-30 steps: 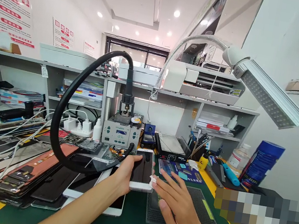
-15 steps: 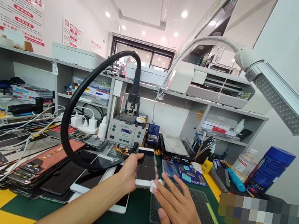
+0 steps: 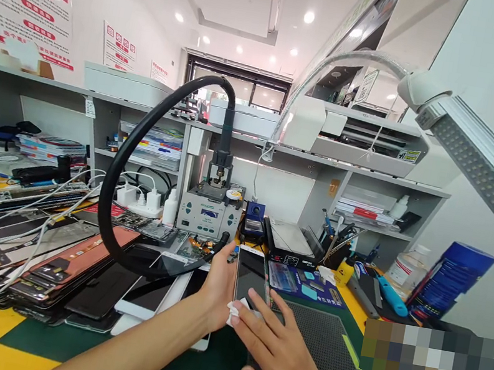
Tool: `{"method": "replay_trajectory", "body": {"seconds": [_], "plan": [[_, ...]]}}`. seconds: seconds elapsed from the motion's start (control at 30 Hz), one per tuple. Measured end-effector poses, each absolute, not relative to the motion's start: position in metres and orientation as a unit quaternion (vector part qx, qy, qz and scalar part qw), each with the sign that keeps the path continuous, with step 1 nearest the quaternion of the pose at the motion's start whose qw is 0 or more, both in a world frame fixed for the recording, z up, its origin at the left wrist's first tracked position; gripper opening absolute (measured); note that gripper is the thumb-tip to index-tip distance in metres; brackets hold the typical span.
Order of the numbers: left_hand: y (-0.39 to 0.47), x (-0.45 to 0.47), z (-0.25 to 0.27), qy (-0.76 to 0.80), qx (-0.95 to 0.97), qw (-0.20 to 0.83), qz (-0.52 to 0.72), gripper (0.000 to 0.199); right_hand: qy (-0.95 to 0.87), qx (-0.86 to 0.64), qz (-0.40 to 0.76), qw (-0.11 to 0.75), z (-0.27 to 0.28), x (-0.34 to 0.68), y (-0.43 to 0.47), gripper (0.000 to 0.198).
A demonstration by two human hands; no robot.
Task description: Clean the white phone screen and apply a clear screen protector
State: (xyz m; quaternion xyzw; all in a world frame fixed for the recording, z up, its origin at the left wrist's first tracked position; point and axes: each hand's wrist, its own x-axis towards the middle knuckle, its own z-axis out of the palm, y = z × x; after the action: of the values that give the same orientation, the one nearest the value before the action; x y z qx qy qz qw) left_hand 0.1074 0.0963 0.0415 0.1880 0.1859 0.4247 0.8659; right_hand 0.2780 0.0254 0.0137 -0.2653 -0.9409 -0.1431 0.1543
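Observation:
My left hand (image 3: 219, 286) holds a white-framed smartphone (image 3: 253, 272) from its left side, its dark screen facing me and tilted up. A crumpled white tissue (image 3: 233, 313) lies under the fingertips of my right hand (image 3: 279, 345), which presses it against the phone's lower end. The right fingers stretch across the lower screen and hide part of it. Just left of my left hand, another white smartphone (image 3: 155, 286) lies on a pile. Under my hands spreads a dark green mat (image 3: 216, 369).
Dismantled phone parts (image 3: 58, 264) and loose white cables fill the left side. A hot air station (image 3: 208, 213) with a looping black hose (image 3: 109, 187) stands behind. On the right lie a ridged grey pad (image 3: 320, 342), a blue can (image 3: 455, 283) and a clear bottle (image 3: 406, 268).
The phone has shifted slightly right and turned. My right hand has moved the tissue left across its lower end. My left thumb has come off the screen's edge.

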Motion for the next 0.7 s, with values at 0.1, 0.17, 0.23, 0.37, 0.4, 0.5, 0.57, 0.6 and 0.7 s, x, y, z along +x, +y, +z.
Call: {"method": "replay_trajectory", "body": {"seconds": [0.1,0.17,0.23,0.37,0.4,0.5,0.57,0.6,0.7], "plan": [[0.095,0.108,0.042,0.150,0.204,0.877,0.408,0.064,-0.936,-0.283,-0.120,0.170,0.016,0.279,0.026,0.068],[0.094,0.109,0.041,0.135,0.209,0.889,0.385,0.064,-0.930,-0.300,-0.113,0.177,0.018,0.280,0.026,0.068],[0.092,0.110,0.041,0.144,0.209,0.897,0.361,0.062,-0.925,-0.319,-0.110,0.173,0.019,0.281,0.028,0.067],[0.087,0.114,0.041,0.187,0.227,0.891,0.345,0.057,-0.916,-0.347,-0.114,0.169,0.018,0.285,0.032,0.065],[0.085,0.115,0.041,0.193,0.238,0.888,0.343,0.056,-0.911,-0.354,-0.117,0.175,0.018,0.285,0.033,0.065],[0.080,0.117,0.042,0.222,0.276,0.876,0.328,0.055,-0.896,-0.378,-0.127,0.193,0.019,0.286,0.035,0.062],[0.078,0.117,0.044,0.244,0.294,0.867,0.320,0.057,-0.887,-0.392,-0.134,0.204,0.020,0.287,0.037,0.060],[0.077,0.117,0.044,0.251,0.299,0.864,0.319,0.057,-0.882,-0.398,-0.137,0.210,0.021,0.287,0.038,0.059],[0.076,0.118,0.046,0.253,0.300,0.864,0.315,0.054,-0.868,-0.416,-0.146,0.229,0.022,0.288,0.042,0.056]]}}
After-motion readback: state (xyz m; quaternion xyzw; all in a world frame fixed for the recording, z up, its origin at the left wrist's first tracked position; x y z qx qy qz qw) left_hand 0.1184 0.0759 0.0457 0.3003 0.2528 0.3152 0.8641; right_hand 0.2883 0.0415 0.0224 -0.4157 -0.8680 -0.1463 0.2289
